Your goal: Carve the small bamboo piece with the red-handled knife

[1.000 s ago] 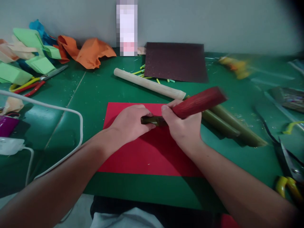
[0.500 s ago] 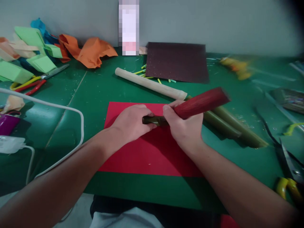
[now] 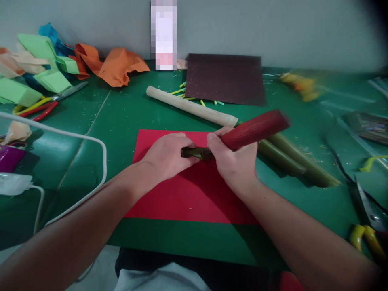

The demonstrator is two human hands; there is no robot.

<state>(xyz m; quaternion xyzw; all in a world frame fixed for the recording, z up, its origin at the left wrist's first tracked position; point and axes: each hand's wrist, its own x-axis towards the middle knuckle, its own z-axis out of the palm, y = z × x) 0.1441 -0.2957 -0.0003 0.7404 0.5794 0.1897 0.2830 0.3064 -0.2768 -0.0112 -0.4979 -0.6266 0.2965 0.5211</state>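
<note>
My left hand (image 3: 169, 155) is closed on the left end of a dark green stem-like piece (image 3: 194, 152), above a red sheet (image 3: 182, 198). Close on its right, my right hand (image 3: 235, 157) is wrapped round a dark red roll (image 3: 256, 129), which tilts up to the right. The green piece runs into the right hand's fingers, and how it meets the red roll is hidden. Two olive-green rolls (image 3: 283, 157) lie just beyond the right hand. A pale roll (image 3: 190, 106) lies behind both hands.
Yellow-handled scissors (image 3: 366, 214) lie at the right edge; more scissors (image 3: 45, 106) are at the left. A white cable (image 3: 104, 153) loops beside my left forearm. Crumpled orange paper (image 3: 121, 66), green papers (image 3: 50, 81) and a dark brown sheet (image 3: 224, 79) lie along the back.
The raised end of the red roll has shifted slightly left. Both hands keep their hold, and the rest of the view has barely moved.
</note>
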